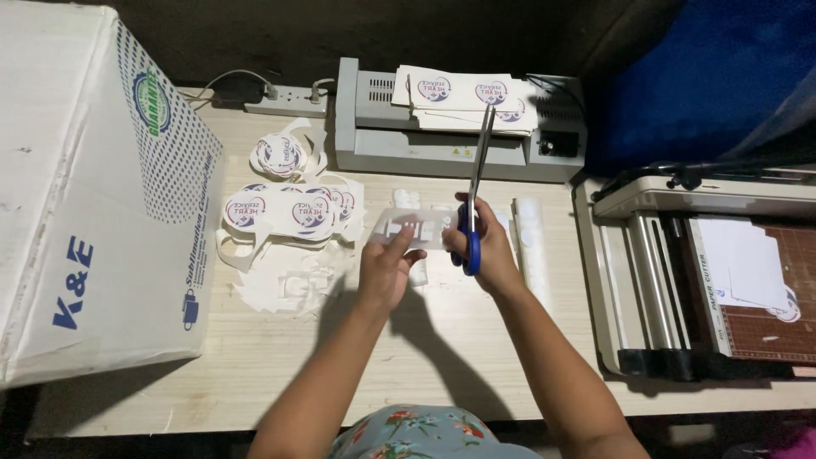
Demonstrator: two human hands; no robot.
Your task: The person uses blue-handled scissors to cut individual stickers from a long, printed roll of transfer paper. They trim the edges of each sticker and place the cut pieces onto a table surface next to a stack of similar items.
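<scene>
A view from above looks down on a pale wooden desk (255, 365), with two bare forearms reaching in from six o'clock.

The left hand (387, 263), just left of centre, is curled with its fingers closed around the lower left edge of a small laminated sheet (412, 229), which it holds up over the desk. The sheet is glossy and partly see-through, with faint print that is too blurred to make out.

The right hand (484, 246), just right of centre, is closed through the blue handles of a pair of scissors (478, 183). The long silver blades point toward twelve o'clock and look almost closed, and the scissors meet the sheet's right edge.

At ten o'clock from the hands lies a pile of round printed stickers (293, 208) with white paper offcuts (285, 285) just below it. At twelve o'clock sits a grey laminator (374, 127) with a stack of printed sheets (459, 98) resting on top. A power strip (285, 100) lies at eleven o'clock. A large white cardboard box (93, 195) fills the nine o'clock side. At three o'clock stands a paper cutter (722, 280) with white paper on its bed. A clear plastic strip (531, 238) lies just right of the right hand.
</scene>
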